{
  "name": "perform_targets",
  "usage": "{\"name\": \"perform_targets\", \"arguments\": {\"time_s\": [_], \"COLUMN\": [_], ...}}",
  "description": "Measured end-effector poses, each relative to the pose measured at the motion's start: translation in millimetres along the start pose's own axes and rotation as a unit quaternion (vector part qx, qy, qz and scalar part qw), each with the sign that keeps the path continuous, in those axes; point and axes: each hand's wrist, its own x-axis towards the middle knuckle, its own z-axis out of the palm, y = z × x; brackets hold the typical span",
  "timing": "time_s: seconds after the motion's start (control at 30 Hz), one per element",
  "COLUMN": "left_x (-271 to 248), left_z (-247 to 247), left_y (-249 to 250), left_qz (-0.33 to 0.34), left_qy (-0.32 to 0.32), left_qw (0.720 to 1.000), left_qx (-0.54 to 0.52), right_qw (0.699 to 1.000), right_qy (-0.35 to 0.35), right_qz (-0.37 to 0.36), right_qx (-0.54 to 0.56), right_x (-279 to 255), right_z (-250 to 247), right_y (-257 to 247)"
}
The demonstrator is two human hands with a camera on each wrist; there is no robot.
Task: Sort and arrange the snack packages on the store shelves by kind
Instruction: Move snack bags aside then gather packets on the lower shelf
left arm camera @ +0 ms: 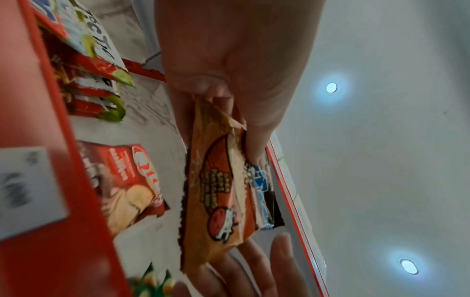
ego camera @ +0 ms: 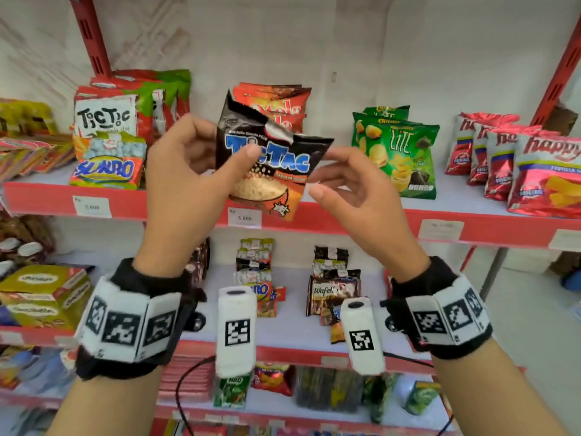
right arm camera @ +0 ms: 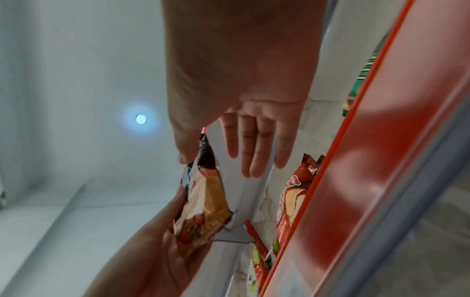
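A black and orange Tic Tac packet [ego camera: 267, 165] hangs in the air in front of the upper shelf [ego camera: 361, 223]. My left hand [ego camera: 213, 149] grips its left side, thumb on the printed front and fingers behind. My right hand [ego camera: 327, 180] is beside the packet's right corner with straight, relaxed fingers. In the left wrist view the left hand [left arm camera: 229, 96] pinches the packet [left arm camera: 216, 201] at its top. In the right wrist view the right hand [right arm camera: 218, 162] has its thumb against the packet [right arm camera: 203, 211], with four fingers spread off it.
The upper shelf holds Tic Tic packets [ego camera: 107, 116], a Sukro packet [ego camera: 107, 171], red-orange packets [ego camera: 276, 102], green Lite chips [ego camera: 396, 152] and red Happy packets [ego camera: 518, 165]. On the lower shelf stand small sachets [ego camera: 254, 265], Wafello packs [ego camera: 333, 291] and a Chocolatos box [ego camera: 41, 294].
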Motion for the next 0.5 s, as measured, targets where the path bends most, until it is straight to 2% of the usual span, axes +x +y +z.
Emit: {"name": "perform_targets", "arguments": {"time_s": [0.1,0.23,0.33,0.5], "left_x": [-43,-112,-150,-191], "left_z": [5,20,32,59], "left_y": [-3,-27,-40,-60], "left_qz": [-0.039,-0.151,-0.199,-0.293], "left_qy": [-0.026,-0.070,-0.100,-0.127], "left_qw": [0.998,0.986,0.975,0.947], "left_qx": [-0.034,-0.023,0.003,-0.025], "right_qw": [0.997,0.985,0.978,0.961], "right_qy": [-0.057,-0.106,-0.077,-0.016], "right_qz": [0.030,0.115,0.176,0.258], "right_qx": [0.045,0.070,0.078,0.101], "right_x": [-34,-96,-138,-190], "right_z": [-2,1,4,9], "right_y": [4,33,60,98]}}
